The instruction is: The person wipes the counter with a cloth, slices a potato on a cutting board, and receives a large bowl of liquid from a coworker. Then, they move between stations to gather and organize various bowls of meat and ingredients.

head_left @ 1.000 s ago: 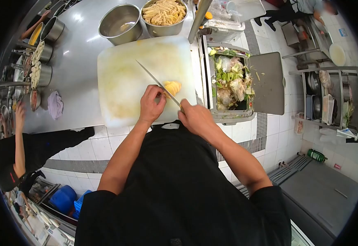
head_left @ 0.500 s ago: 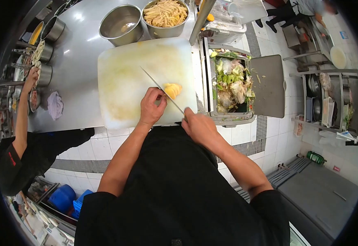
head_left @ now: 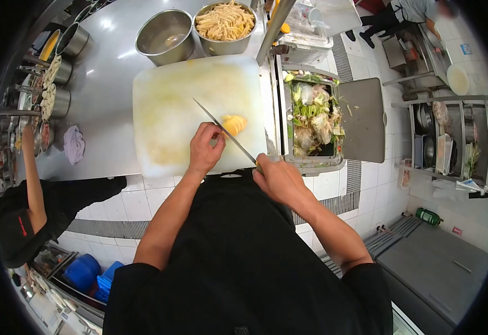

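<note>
A peeled yellow potato [head_left: 236, 123], partly cut into thin slices, lies on the white cutting board [head_left: 171, 89]. My left hand [head_left: 205, 148] is closed with bent fingers around its near left end, the knuckles against the blade; what the fingertips cover is hidden. My right hand [head_left: 279, 178] grips the handle of a long kitchen knife [head_left: 228, 133] at the board's front right edge. The blade points up and left, passing between my left fingers and the slices.
Behind the board stand a steel pot [head_left: 165, 39] and another pot [head_left: 225, 46] heaped with pale strips. To the right is an open bin [head_left: 316, 166] of vegetable scraps. A cloth [head_left: 74, 145] lies at left, near a co-worker's arm [head_left: 33, 184] and several pots.
My right hand has drawn the knife slightly back and to the right. My left hand stays nearly in place. The co-worker's arm at left has shifted down.
</note>
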`<state>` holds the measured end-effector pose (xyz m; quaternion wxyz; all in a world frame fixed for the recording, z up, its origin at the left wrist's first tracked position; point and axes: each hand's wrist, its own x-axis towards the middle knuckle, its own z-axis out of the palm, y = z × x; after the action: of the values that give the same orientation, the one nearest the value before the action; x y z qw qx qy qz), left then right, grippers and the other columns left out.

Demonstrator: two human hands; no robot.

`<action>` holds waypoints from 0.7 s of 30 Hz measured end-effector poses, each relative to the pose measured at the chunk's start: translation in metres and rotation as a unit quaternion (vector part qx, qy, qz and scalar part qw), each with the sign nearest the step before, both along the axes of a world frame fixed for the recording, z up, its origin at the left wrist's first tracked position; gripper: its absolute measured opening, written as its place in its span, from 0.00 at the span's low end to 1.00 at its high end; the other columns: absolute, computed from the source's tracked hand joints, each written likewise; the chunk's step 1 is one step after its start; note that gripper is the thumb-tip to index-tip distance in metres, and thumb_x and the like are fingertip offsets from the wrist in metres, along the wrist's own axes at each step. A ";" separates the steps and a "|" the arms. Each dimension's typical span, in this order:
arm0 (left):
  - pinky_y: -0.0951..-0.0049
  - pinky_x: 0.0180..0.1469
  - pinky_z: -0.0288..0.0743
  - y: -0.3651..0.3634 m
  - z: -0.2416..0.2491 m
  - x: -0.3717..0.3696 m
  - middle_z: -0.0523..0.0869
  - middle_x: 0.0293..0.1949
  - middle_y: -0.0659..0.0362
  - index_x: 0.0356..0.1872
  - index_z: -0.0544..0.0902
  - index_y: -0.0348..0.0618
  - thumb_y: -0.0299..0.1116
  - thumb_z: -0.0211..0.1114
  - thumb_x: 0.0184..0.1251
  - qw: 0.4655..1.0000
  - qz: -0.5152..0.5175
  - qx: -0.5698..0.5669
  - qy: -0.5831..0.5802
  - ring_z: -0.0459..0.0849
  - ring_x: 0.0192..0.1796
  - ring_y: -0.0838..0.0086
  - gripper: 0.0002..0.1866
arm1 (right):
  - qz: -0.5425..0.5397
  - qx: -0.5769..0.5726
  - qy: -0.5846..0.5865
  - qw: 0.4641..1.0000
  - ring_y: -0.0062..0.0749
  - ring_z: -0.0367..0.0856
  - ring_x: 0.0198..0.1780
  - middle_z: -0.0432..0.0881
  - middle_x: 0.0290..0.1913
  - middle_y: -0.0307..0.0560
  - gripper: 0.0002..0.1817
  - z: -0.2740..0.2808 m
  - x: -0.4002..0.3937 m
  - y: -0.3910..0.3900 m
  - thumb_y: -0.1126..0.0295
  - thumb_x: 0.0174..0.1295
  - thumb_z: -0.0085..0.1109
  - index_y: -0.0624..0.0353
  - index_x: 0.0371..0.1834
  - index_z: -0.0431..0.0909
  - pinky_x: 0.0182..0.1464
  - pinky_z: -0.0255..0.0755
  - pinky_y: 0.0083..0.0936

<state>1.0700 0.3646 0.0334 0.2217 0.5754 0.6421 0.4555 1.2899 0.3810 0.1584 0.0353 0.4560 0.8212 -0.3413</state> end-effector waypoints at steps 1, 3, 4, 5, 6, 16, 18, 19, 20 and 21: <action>0.67 0.41 0.82 0.001 0.000 -0.001 0.82 0.41 0.54 0.39 0.80 0.40 0.23 0.67 0.60 1.000 0.001 0.001 0.000 0.86 0.37 0.63 0.07 | 0.001 0.001 0.000 1.000 0.66 0.83 0.30 0.82 0.25 0.64 0.12 -0.001 0.000 0.000 0.65 0.68 0.56 0.63 0.41 0.70 0.36 0.75 0.57; 0.67 0.41 0.82 0.000 -0.001 0.000 0.83 0.41 0.54 0.38 0.80 0.39 0.23 0.67 0.60 1.000 0.001 0.000 -0.012 0.86 0.37 0.63 0.07 | -0.004 -0.010 -0.002 1.000 0.66 0.83 0.31 0.82 0.25 0.64 0.12 -0.006 0.002 -0.002 0.65 0.68 0.56 0.63 0.41 0.70 0.36 0.75 0.57; 0.67 0.41 0.82 0.002 -0.002 0.001 0.83 0.41 0.54 0.38 0.80 0.39 0.23 0.67 0.60 1.000 0.001 0.001 -0.013 0.86 0.37 0.63 0.07 | -0.004 -0.008 -0.003 1.000 0.66 0.83 0.31 0.82 0.25 0.64 0.12 -0.008 0.001 -0.001 0.65 0.68 0.56 0.63 0.41 0.70 0.36 0.75 0.57; 0.67 0.41 0.82 0.002 -0.002 0.001 0.83 0.41 0.54 0.38 0.80 0.39 0.23 0.67 0.60 1.000 0.002 0.004 -0.015 0.86 0.37 0.63 0.07 | -0.009 -0.007 -0.003 1.000 0.66 0.83 0.31 0.82 0.25 0.64 0.12 -0.010 -0.001 -0.001 0.65 0.68 0.56 0.63 0.41 0.70 0.37 0.75 0.57; 0.67 0.41 0.82 0.001 -0.002 0.001 0.83 0.41 0.54 0.39 0.81 0.39 0.23 0.67 0.59 1.000 0.002 0.005 -0.016 0.86 0.37 0.63 0.07 | -0.013 -0.008 -0.002 1.000 0.66 0.83 0.31 0.82 0.25 0.65 0.12 -0.012 -0.004 -0.002 0.64 0.68 0.56 0.63 0.41 0.70 0.37 0.75 0.57; 0.68 0.42 0.83 0.001 0.000 -0.002 0.83 0.42 0.54 0.39 0.81 0.38 0.22 0.67 0.60 0.999 0.005 0.009 -0.036 0.87 0.37 0.62 0.07 | -0.037 0.038 0.026 0.998 0.64 0.85 0.33 0.84 0.26 0.64 0.13 -0.070 -0.054 0.018 0.63 0.68 0.55 0.63 0.43 0.70 0.38 0.76 0.57; 0.68 0.42 0.83 0.000 0.001 0.001 0.83 0.42 0.54 0.40 0.81 0.39 0.23 0.67 0.60 1.000 0.003 0.005 -0.021 0.87 0.37 0.62 0.08 | -0.034 0.042 0.030 0.998 0.65 0.84 0.32 0.83 0.26 0.64 0.13 -0.068 -0.051 0.021 0.63 0.68 0.55 0.62 0.42 0.70 0.38 0.76 0.57; 0.68 0.42 0.83 0.002 0.001 0.002 0.83 0.42 0.54 0.40 0.81 0.39 0.23 0.67 0.60 1.000 0.003 0.007 -0.022 0.87 0.37 0.62 0.08 | -0.027 0.047 0.035 0.998 0.65 0.84 0.32 0.83 0.25 0.64 0.13 -0.066 -0.050 0.023 0.62 0.69 0.54 0.62 0.42 0.70 0.38 0.75 0.57; 0.68 0.42 0.83 0.002 0.001 0.001 0.83 0.42 0.54 0.40 0.81 0.39 0.22 0.67 0.60 1.000 -0.001 0.014 -0.025 0.87 0.37 0.63 0.08 | -0.025 0.047 0.035 0.998 0.65 0.84 0.32 0.83 0.25 0.64 0.13 -0.063 -0.046 0.023 0.62 0.69 0.54 0.62 0.42 0.70 0.38 0.75 0.57; 0.68 0.42 0.83 0.000 0.000 -0.001 0.83 0.42 0.54 0.40 0.81 0.39 0.22 0.67 0.60 0.999 -0.005 0.019 -0.029 0.87 0.37 0.63 0.08 | -0.032 0.032 0.041 0.998 0.66 0.83 0.32 0.83 0.26 0.65 0.13 -0.050 -0.042 0.020 0.62 0.69 0.55 0.62 0.42 0.70 0.38 0.75 0.57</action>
<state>1.0693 0.3648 0.0335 0.2318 0.5692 0.6238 0.4829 1.2481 0.4011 0.1081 -0.0238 0.4685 0.8177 -0.3337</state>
